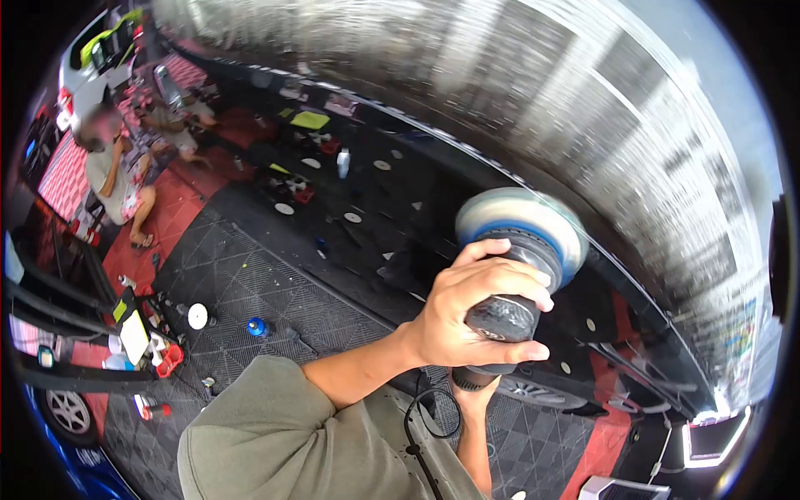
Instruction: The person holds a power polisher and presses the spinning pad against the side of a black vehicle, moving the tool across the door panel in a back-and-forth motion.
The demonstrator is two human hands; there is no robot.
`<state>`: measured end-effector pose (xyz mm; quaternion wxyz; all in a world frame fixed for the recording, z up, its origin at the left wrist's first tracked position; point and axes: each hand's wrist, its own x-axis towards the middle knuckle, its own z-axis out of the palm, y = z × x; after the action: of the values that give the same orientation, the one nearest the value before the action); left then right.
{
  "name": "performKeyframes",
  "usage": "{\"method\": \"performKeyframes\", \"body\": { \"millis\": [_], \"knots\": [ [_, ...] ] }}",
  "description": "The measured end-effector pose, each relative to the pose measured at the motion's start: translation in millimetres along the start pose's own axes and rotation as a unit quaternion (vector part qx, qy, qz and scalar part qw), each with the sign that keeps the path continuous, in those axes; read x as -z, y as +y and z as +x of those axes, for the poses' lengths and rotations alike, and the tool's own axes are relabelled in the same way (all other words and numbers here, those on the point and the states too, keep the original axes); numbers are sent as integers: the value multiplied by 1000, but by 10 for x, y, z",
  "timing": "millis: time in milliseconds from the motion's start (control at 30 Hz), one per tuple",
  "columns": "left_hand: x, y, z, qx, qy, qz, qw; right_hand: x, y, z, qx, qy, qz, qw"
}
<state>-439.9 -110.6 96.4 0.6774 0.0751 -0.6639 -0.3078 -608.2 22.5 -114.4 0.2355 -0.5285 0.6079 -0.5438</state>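
Dark grey ribbed floor tiles (233,279) are spreading beside a glossy black car panel (408,258). Near the panel's upper edge, a black-bodied handheld polisher (510,315) is presenting its round, pale, blue-backed pad (500,207). Left grip (496,304) is curling over the polisher's head, fingers bent around it; right grip (481,398) is clasping its handle, partly hidden. Off left, a person (107,171) is sitting.

Nothing legible on any surface in view. On the rear end of the black polisher (503,315), a faint pale mark, too small to make out. On the blue car (82,472), low on the body just beside the wheel (68,413), pale markings, likewise unreadable.
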Motion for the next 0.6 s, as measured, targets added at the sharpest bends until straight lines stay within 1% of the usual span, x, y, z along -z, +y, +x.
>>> {"method": "performKeyframes", "body": {
  "millis": [33, 100, 200, 267, 300, 400, 433, 467, 533, 600],
  "knots": [
    [-110, 2, -1, -2, -5, 0, 1000, 125, 202, -19, -8, -12, -5, 1000],
    [-315, 23, -11, -6, -16, -6, 1000, 296, 231, -35, -16, -16, -10, 1000],
    [-626, 32, -28, -21, -22, -8, 1000, 528, 248, -45, 8, 18, -17, 1000],
    [-838, 45, -76, -21, -18, -6, 1000, 687, 328, -31, 10, 2, 16, 1000],
    [-950, 55, -83, -27, -20, -3, 999, 792, 329, -48, -10, 1, 32, 999],
    [-1271, 74, -115, -31, -40, 1, 999, 1026, 356, -34, -1, 29, 53, 998],
    [-1378, 98, -120, -26, -52, 9, 998, 1115, 335, -32, -5, 23, 73, 997],
    [-1491, 108, -124, -26, -54, 7, 998, 1213, 331, -44, -5, 26, 73, 997],
    [-1716, 129, -137, -32, -61, 16, 998, 1409, 350, -82, -8, -8, 64, 998],
    [-1927, 156, -137, -33, -63, 18, 997, 1553, 394, -123, -21, 7, 74, 997]
  ]
}}
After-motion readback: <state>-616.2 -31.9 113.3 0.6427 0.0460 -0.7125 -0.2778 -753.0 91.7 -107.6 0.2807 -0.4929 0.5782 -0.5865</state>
